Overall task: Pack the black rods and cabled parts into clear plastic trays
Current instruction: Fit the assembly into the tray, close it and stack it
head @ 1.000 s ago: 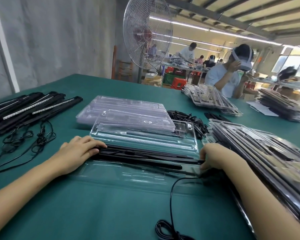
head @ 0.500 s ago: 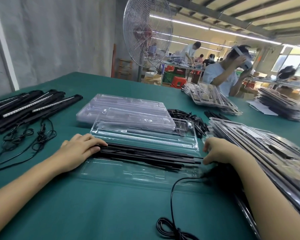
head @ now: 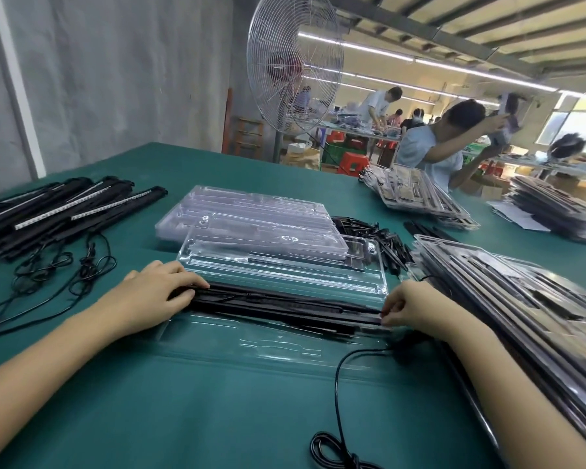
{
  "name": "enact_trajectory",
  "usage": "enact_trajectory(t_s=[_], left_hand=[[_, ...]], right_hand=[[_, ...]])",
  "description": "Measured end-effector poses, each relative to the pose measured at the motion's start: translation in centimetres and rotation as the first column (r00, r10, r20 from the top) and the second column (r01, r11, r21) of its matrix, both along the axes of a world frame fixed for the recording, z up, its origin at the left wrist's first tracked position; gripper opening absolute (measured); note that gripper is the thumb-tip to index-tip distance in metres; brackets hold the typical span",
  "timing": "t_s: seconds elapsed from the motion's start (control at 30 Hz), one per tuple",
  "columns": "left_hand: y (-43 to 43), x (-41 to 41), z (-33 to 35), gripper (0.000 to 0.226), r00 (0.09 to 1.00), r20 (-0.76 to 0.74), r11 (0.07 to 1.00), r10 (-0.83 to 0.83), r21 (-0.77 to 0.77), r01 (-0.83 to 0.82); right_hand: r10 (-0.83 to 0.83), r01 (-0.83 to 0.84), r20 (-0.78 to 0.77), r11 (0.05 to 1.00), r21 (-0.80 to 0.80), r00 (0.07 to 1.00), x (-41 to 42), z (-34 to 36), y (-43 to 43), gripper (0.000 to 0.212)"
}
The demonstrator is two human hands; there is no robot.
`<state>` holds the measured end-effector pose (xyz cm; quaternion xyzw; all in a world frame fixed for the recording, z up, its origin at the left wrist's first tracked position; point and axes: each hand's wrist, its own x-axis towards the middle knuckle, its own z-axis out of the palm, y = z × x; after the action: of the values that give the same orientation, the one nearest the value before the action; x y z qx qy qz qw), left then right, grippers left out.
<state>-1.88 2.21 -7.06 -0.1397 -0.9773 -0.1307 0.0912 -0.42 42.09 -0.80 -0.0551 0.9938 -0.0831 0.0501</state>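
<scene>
A: left hand (head: pixel 156 292) lies palm down, fingers nearly straight, pressing on the left end of the black rods (head: pixel 278 304)
B: right?
A: right hand (head: pixel 410 308) pinches the right end of the same bundle, fingertips on the tip of the front rod
B: where do the rods sit
A: crosswise between the two hands, along the middle of the clear tray (head: pixel 251 343), which lies on the table (head: pixel 183 418). can't tell if the ridged plastic just behind the rods is the same tray or another one
B: cable?
A: black cable (head: pixel 339 394) comes out from under the right wrist and runs toward the near edge. its coil is cut off at the bottom of the frame. where it joins the rods is hidden by the right hand
B: further out
A: empty trays (head: pixel 251 218) stacked just behind. small black parts (head: pixel 379 235) heaped right of that stack. loose rod pile (head: pixel 65 208) far left, its left ends out of frame, with tangled cables (head: pixel 58 265) beside it. packed trays (head: pixel 508 299) stacked at right, near part blurred and cut off
B: any text
A: white strips on the left rods carry marks, too small to read. the small mark on the top empty tray is not legible either
</scene>
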Motion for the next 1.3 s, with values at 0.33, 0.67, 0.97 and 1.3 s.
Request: enact_trajectory(t_s=[0.33,0.67,0.97,1.3], left_hand=[[4.5,-0.3,2.0,0.012,0.986,0.011,0.981,-0.167,0.1,0.166],[5.0,-1.9,1.6,0.021,0.974,0.165,0.977,-0.155,0.171,0.126],[4.7,-1.4,0.5,0.031,0.986,0.116,0.989,-0.123,0.099,0.111],[3.0,-1.5,-0.4,0.038,0.997,-0.029,0.982,-0.078,0.17,0.082]], right_hand=[[-0.07,0.07,-0.006,0.996,-0.055,0.998,-0.3,-1.0,-0.5,0.021],[0.05,-0.051,-0.053,0.998,-0.02,0.997,1.4,0.5,-3.9,0.017],[0.176,-0.177,-0.02,0.981,-0.081,0.984,2.6,-0.2,-5.7,0.014],[-0.128,0.128,-0.017,0.959,0.254,0.992,4.5,1.3,0.7,0.037]])
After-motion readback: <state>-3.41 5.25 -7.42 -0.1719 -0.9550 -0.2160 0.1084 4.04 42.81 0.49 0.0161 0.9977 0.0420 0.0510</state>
